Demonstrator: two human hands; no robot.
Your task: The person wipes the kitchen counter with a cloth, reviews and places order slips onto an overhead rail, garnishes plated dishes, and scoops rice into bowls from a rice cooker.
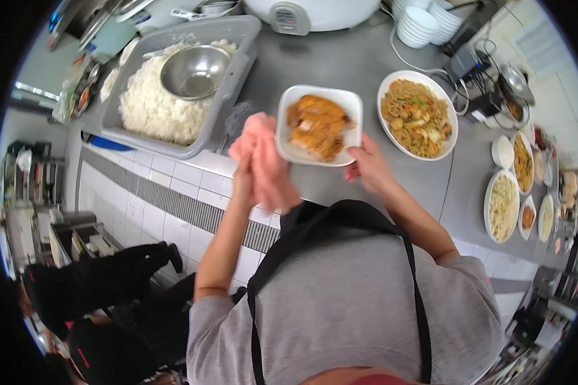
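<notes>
My left hand [244,185] is closed around a crumpled pink cloth [263,163], which touches or lies very near the left side of a square white bowl [356,108]. Sliced, golden-brown fried cutlet [320,127] lies in this bowl. My right hand [370,167] grips the bowl's near right corner, thumb over the rim and fingers beneath. The bowl is at the front of the steel counter [331,58]; whether it rests there or is held just above, I cannot tell. To its right stands an oval white plate [385,125] of fried noodles [417,119].
At the left, a grey tub [245,64] holds white rice [154,106] and a metal bowl [196,70]. A white rice cooker [321,13] and stacked white bowls [417,25] stand behind. Several filled dishes [502,205] sit right. Two people in black [90,282] are at lower left.
</notes>
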